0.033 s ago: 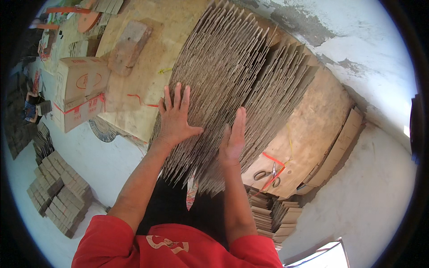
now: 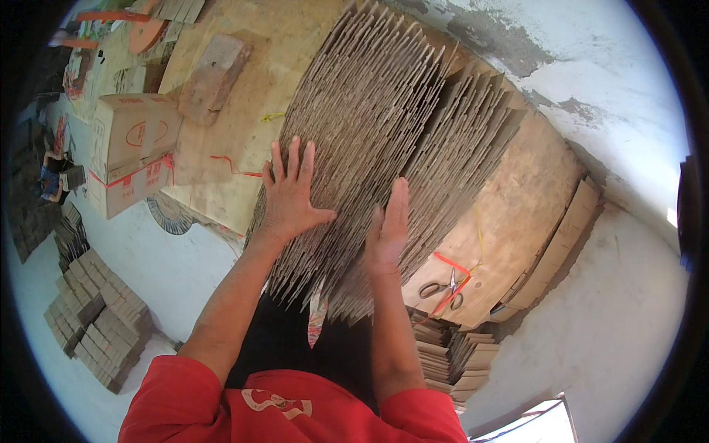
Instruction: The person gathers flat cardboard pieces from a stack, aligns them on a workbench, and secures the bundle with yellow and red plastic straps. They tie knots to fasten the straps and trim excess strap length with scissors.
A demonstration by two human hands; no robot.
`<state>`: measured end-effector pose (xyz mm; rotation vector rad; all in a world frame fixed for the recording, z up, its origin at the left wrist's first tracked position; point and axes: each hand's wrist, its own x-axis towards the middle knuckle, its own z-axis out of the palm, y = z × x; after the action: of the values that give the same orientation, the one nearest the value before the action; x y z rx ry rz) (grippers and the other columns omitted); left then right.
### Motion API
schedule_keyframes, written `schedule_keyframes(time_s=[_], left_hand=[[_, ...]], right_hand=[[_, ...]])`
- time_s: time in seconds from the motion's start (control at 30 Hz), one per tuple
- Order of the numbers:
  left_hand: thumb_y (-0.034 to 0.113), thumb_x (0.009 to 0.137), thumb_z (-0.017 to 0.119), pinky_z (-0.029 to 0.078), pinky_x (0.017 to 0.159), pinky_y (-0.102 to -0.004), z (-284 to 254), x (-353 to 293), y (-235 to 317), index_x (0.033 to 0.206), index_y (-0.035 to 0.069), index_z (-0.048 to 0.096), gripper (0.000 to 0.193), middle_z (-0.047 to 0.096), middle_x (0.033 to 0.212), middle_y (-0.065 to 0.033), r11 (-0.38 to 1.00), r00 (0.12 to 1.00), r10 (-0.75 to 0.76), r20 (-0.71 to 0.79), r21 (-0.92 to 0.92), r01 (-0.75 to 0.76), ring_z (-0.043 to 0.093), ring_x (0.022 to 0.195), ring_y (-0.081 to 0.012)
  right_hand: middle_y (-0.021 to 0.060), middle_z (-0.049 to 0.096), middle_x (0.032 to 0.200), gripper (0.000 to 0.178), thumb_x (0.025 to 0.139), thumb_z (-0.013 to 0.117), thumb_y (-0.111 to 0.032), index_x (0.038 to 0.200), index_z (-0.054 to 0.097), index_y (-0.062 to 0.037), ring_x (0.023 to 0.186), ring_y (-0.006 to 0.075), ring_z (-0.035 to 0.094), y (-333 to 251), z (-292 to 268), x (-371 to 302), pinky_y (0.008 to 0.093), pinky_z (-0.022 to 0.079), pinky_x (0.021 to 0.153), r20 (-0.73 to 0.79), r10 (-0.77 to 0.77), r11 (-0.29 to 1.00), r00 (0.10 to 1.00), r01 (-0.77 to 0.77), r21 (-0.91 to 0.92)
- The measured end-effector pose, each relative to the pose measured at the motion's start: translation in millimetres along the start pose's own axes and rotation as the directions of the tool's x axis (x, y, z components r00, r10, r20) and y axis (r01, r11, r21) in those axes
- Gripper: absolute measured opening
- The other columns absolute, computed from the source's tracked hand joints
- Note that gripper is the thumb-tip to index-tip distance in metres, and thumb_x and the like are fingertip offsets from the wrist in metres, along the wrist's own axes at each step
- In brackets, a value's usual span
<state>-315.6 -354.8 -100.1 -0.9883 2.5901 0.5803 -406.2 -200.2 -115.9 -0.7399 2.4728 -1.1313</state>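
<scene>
My left hand (image 2: 290,205) lay palm down and released, its fingers spread and its thumb pointing right, over the near left part of a long row of thin, grey-brown cardboard pieces (image 2: 362,96) packed together on edge. My right hand (image 2: 387,240) was at the near right part of the row, turned on its side with the palm facing left, its fingers straight and together and its thumb just apart; it was curled around nothing, and I could not tell how hard either hand pressed. The row stood right in front of me on a pale brown wooden tabletop (image 2: 517,229), running from the edge by my body towards the stained white wall (image 2: 598,81), with a dark gap splitting its far end into a wider left part and a narrower right one. To the right of it, dark-handled metal scissors (image 2: 448,286) lay beside a flat red ribbon (image 2: 452,261). On the left were a reddish-brown, brick-shaped block (image 2: 214,77) and, farther out, a tan cardboard box (image 2: 136,136) with red markings. Bundled grey-brown cardboard stacks (image 2: 107,317) stood low at the far left.
</scene>
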Motion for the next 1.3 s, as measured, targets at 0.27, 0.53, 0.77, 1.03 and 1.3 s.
schedule_keyframes(time_s=[0.27,0.53,0.77,1.03,1.3], left_hand=[[0.041,0.047,0.084,0.011,0.107,-0.0593,-4,-1,2,0.146,0.012,0.009,0.127,0.007,0.152,-0.0143,1.0,0.999,-0.029,0.021,0.011,0.029,0.0,0.139,-0.0417],[0.043,0.045,0.083,0.011,0.107,-0.0599,-2,-2,-2,0.146,0.013,0.013,0.126,0.007,0.152,-0.0137,1.0,1.0,-0.018,-0.002,0.003,0.018,0.0,0.139,-0.0419],[0.04,0.048,0.084,0.011,0.105,-0.063,2,-1,-3,0.146,0.016,0.012,0.124,0.004,0.152,-0.0138,1.0,1.0,-0.001,-0.006,-0.019,0.001,-0.003,0.138,-0.0423],[0.04,0.048,0.085,0.011,0.105,-0.0627,1,0,-2,0.146,0.015,0.013,0.124,0.005,0.152,-0.0142,1.0,1.0,-0.008,0.002,-0.021,0.008,-0.002,0.138,-0.0423],[0.039,0.048,0.085,0.011,0.105,-0.0628,-1,0,2,0.146,0.015,0.014,0.123,0.005,0.152,-0.0137,0.999,1.0,-0.012,0.008,-0.033,0.012,-0.002,0.138,-0.0421]], right_hand=[[0.0244,0.06,0.098,0.052,0.086,0.052,-0.006,0.133,0.034,0.0051,0.088,0.0395,0.059,-16,-11,20,0.0457,0.047,0.073,0.269,0.4,0.866,0.876,-0.264,-0.425],[0.0275,0.059,0.078,0.066,0.084,0.056,-0.009,0.141,0.022,-0.0026,0.07,0.0425,0.058,-6,-20,27,0.0473,0.045,0.06,0.237,0.371,0.919,0.898,-0.319,-0.231],[0.025,0.059,0.088,0.074,0.079,0.053,-0.001,0.143,0.014,-0.0015,0.071,0.0392,0.059,-1,-8,25,0.0447,0.045,0.059,0.145,0.286,0.925,0.947,-0.234,-0.301],[0.0208,0.059,0.086,0.078,0.077,0.053,0.0,0.142,0.011,0.0021,0.065,0.0352,0.059,-22,-19,17,0.0416,0.048,0.057,0.109,0.299,0.903,0.948,-0.244,-0.354],[0.0201,0.06,0.081,0.08,0.073,0.055,0.002,0.142,0.016,0.0024,0.064,0.0327,0.06,-14,12,14,0.0392,0.048,0.054,0.163,0.234,0.904,0.958,-0.153,-0.4]])
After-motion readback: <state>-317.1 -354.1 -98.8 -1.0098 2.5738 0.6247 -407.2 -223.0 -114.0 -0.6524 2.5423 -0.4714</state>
